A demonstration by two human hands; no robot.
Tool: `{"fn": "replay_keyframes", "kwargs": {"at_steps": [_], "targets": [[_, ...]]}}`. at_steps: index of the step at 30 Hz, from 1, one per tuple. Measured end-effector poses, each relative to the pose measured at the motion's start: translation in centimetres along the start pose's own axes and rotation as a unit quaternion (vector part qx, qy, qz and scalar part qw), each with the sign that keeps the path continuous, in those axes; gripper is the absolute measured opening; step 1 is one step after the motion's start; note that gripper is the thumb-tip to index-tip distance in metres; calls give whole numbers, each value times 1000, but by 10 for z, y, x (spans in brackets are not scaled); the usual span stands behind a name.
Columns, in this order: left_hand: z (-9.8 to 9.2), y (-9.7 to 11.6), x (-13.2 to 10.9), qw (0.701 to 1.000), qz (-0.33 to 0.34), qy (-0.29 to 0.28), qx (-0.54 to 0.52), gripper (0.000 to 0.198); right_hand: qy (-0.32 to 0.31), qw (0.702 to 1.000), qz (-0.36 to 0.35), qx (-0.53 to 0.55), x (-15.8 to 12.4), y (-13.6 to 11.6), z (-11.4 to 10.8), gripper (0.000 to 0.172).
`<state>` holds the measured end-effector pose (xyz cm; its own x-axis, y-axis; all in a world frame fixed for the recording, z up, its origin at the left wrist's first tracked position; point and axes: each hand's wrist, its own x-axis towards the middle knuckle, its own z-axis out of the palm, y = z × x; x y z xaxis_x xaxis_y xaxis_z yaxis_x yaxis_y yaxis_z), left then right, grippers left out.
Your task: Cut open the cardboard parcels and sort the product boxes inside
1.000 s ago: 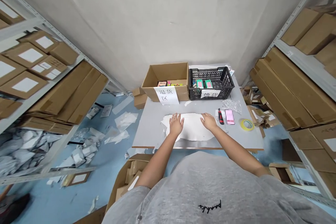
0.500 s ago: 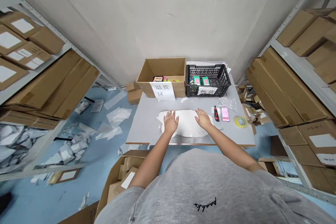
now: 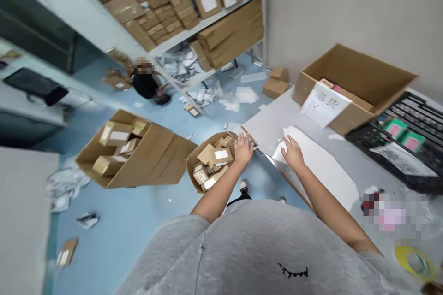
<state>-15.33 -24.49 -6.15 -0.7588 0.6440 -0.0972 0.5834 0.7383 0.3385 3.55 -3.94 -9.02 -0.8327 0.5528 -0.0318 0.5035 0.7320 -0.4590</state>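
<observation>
Currently, the left grip (image 3: pixel 243 150) stands open, its fingers spread at the near edge of the pale grey surface (image 3: pixel 268 122), just beside the end of the large white paper-like sheet (image 3: pixel 320 173). The right grip (image 3: pixel 293 154), also open, rests on that sheet, which lies on the surface. Best practice: apply even pressure through spread fingers — this keeps the sheet flat.

Two hands (image 3: pixel 263 152) and one white sheet (image 3: pixel 321 179) are seen at centre. Three cardboard cartons are counted: one table carton (image 3: pixel 356 78) at upper right, one tilted carton (image 3: pixel 152 159) and one parcel-filled carton (image 3: pixel 194 170) at centre left. One black crate (image 3: pixel 408 120) is seen at right, apparently holding two green-and-pink packs (image 3: pixel 394 129). One yellow tape roll (image 3: pixel 403 256) is seen at lower right, and one co-worker (image 3: pixel 145 84) at upper left.
</observation>
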Motion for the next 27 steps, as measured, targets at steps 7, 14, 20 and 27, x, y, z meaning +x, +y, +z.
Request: {"fn": "replay_keyframes", "kwargs": {"at_steps": [7,14,20,27], "targets": [[-37,-176,-34,983,-172,61,-34,73,-84,987,-135,-25,75,-156,89,65],[-18,-341,-50,947,-312,43,-64,71,-217,965,-145,-29,123,-266,228,64],[82,-434,-24,922,-366,-15,-129,78,-304,950,-61,-39,181,-274,387,59],[260,-500,27,860,-445,-105,-227,109,-310,944,56,-95,224,-204,564,61]]}}
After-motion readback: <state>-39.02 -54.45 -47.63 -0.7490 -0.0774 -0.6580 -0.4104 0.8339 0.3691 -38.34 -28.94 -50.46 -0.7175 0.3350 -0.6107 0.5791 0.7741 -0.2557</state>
